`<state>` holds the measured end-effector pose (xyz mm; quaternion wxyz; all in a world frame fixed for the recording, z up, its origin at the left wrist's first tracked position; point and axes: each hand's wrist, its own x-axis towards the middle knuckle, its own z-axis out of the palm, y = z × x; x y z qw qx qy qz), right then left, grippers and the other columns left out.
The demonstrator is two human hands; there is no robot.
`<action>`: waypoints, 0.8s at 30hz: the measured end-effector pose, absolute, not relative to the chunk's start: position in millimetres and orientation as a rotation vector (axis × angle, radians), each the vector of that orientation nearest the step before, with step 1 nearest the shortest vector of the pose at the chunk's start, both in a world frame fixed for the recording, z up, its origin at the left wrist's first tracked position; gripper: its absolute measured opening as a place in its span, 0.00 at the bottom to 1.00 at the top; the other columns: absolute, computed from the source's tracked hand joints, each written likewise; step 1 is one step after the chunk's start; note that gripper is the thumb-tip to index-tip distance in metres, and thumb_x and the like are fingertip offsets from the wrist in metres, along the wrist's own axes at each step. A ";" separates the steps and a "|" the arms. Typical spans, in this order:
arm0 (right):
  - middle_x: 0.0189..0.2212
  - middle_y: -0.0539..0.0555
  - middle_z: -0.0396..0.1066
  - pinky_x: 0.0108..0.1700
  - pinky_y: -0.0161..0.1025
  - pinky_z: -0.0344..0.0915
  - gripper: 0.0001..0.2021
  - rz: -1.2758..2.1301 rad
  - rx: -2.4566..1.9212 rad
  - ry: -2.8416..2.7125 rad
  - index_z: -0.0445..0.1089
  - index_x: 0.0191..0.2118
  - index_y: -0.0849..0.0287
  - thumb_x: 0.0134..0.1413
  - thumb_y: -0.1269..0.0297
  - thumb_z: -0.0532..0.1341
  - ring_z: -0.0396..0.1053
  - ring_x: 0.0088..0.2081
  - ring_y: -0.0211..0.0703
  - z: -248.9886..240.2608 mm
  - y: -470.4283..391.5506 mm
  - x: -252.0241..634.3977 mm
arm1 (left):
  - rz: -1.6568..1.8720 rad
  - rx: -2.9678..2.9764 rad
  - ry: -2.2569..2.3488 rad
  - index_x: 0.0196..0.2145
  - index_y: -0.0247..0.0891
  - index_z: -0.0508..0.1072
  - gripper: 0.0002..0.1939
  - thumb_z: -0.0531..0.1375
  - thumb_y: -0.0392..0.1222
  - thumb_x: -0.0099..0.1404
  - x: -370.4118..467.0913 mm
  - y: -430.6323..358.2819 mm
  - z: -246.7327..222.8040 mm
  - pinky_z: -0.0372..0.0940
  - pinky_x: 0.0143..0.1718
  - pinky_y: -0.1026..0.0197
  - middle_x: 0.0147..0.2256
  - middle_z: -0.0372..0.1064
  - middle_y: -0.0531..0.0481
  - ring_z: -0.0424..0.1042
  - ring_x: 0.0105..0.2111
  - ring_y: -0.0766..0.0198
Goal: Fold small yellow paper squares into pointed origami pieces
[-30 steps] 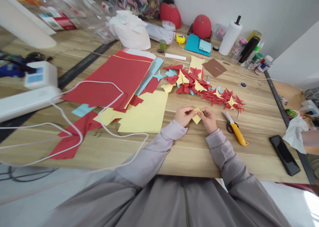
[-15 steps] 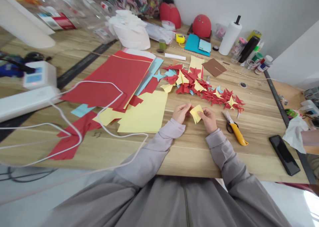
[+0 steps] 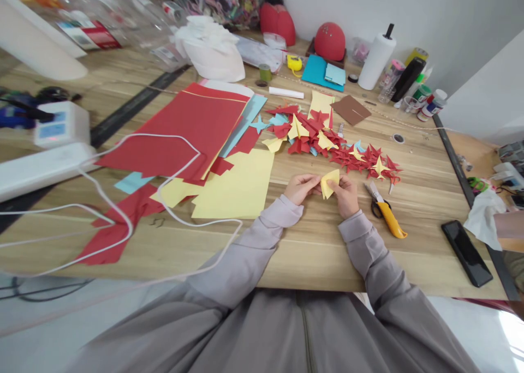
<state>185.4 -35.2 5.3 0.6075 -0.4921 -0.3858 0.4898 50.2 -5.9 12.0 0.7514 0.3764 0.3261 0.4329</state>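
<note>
A small folded piece of yellow paper [image 3: 329, 183] is held up just above the wooden table. My right hand [image 3: 347, 194] pinches it between thumb and fingers. My left hand [image 3: 301, 188] is closed, its fingertips at the paper's left edge; whether they grip the paper is hard to make out. Beyond my hands lies a heap of folded red paper shapes [image 3: 319, 126], mixed with yellow and blue ones. A second cluster of red paper stars [image 3: 368, 157] sits to its right. An orange utility knife [image 3: 391, 219] and black-handled scissors [image 3: 376, 208] lie right of my right hand.
Red sheets [image 3: 180, 130] and a yellow sheet [image 3: 235, 185] lie to the left, with a white cable [image 3: 159, 190] looping across them. A black phone [image 3: 466, 253] rests near the right edge. Bottles [image 3: 432, 104], a red pincushion [image 3: 329, 41] and a tape measure [image 3: 294, 62] stand at the back.
The yellow paper has turned and shifted slightly to the right and up, now showing its folded edge. My left fingers have come closer to it.
</note>
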 end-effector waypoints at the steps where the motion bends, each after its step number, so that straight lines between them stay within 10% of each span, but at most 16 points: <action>1: 0.21 0.47 0.69 0.21 0.32 0.59 0.11 1.136 -1.132 -0.894 0.66 0.26 0.59 0.36 0.61 0.66 0.64 0.21 0.34 5.7 -35.3 185.3 | 0.949 0.826 0.716 0.27 0.31 0.74 0.19 0.67 0.50 0.42 50.3 -6.0 12.1 0.67 0.28 0.61 0.22 0.71 0.50 0.70 0.23 0.66; 24: 0.21 0.47 0.68 0.23 0.33 0.61 0.13 1.144 -1.162 -0.995 0.65 0.25 0.58 0.34 0.58 0.68 0.63 0.22 0.35 15.7 -40.6 182.3 | 1.095 1.065 0.973 0.20 0.33 0.73 0.14 0.67 0.47 0.39 50.8 -9.6 19.1 0.64 0.22 0.63 0.17 0.69 0.52 0.66 0.18 0.68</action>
